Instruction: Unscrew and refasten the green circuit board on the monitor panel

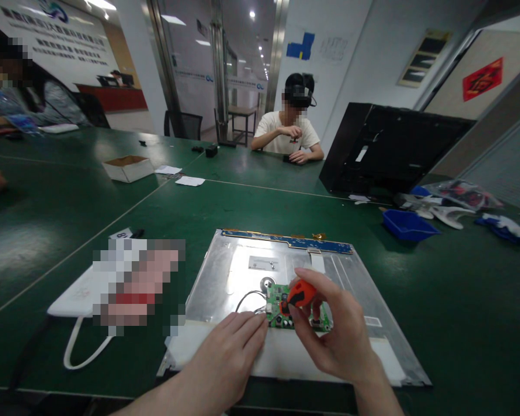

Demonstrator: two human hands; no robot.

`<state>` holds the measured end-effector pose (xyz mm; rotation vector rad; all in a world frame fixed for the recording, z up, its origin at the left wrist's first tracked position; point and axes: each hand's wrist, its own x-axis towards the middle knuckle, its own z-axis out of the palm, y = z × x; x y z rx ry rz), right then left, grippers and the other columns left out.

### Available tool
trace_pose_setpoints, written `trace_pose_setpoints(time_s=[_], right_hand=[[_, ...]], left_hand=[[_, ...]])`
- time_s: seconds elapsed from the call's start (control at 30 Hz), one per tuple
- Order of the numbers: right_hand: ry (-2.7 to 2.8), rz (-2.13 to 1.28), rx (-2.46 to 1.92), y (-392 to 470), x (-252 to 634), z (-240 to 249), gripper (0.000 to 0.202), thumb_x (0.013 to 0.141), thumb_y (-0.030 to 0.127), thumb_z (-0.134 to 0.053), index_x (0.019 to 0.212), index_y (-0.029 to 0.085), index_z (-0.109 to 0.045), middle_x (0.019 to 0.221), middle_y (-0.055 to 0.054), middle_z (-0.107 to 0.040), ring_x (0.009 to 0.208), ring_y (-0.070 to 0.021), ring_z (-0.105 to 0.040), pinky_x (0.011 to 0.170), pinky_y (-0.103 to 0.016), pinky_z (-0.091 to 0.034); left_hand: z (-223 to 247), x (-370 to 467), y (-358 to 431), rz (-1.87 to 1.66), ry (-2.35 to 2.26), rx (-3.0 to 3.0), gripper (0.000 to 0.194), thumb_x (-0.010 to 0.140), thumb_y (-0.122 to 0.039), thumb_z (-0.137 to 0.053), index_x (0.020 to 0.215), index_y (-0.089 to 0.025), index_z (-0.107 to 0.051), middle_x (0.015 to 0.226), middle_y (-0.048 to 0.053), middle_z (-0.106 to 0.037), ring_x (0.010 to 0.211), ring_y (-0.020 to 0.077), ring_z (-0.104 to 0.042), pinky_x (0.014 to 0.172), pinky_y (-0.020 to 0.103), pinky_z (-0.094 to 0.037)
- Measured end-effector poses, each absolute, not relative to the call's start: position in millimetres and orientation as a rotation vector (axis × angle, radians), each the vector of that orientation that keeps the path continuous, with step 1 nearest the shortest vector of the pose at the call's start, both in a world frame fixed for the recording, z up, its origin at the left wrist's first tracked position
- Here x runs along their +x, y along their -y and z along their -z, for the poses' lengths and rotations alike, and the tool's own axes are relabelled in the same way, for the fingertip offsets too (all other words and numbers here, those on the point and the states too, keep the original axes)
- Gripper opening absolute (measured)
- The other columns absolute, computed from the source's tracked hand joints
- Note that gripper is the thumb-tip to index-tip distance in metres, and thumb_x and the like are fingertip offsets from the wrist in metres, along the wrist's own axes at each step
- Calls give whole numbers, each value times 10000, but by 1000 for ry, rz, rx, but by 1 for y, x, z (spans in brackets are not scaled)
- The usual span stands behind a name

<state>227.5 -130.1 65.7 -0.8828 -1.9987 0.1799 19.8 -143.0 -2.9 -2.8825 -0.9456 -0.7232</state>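
Note:
My right hand (pixel 338 323) is closed around an orange and black screwdriver (pixel 302 293), which slants down to the left over a green circuit board (pixel 277 293). At the board's lower left corner, my left hand (pixel 225 352) presses its fingers together against the edge; its thumb is hidden. The board lies on the bare metal back of a flat display panel (pixel 221 277). Dark wires (pixel 247 296) run to the board's left side. A white ribbon cable (pixel 317 263) reaches up to a blue circuit strip (pixel 260 238) along the far edge.
Left of the panel lies a white device with a strap (pixel 75 294), partly pixelated. Farther off are an open cardboard box (pixel 129 169), a blue tray (pixel 407 224) and a black monitor housing (pixel 390 150). Across the green table (pixel 251 202) sits a person (pixel 286 130); others are at left.

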Motion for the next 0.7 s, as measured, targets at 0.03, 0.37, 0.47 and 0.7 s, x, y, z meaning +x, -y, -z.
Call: trace_pose_setpoints(time_s=[0.03,0.37,0.47,0.7], right_hand=[[1997,-169,-885,129,227,-65,538,853,117,-572,1357,215,-411,882,-12,-643,581,-126,-544,493,-274,-462],[1998,-167,-911,127,228,-62,487,882,170,-615,1331,251,-445,927,-18,-667,618,-129,-575,477,-262,-443],[2005,-209,-884,130,228,-65,534,874,136,-578,1375,231,-422,1047,-62,-678,661,-140,-605,507,-279,-483],[1978,-213,-897,131,228,-66,533,863,113,-560,1367,218,-425,1007,-50,-679,616,-124,-581,525,-275,-493]], left_hand=[[3,20,143,728,947,-2877,425,830,-12,-407,1224,-67,-559,1135,163,-674,1005,268,-632,841,406,-559],[2,18,143,693,955,-2910,485,793,-9,-413,1253,-89,-546,1150,158,-672,1030,259,-626,861,403,-550],[2,18,143,713,937,-2910,485,785,-3,-413,1246,-72,-545,1143,167,-671,1021,264,-628,855,411,-553],[3,20,143,739,926,-2881,437,792,4,-433,1205,-46,-567,1110,165,-682,982,274,-641,836,404,-563]])
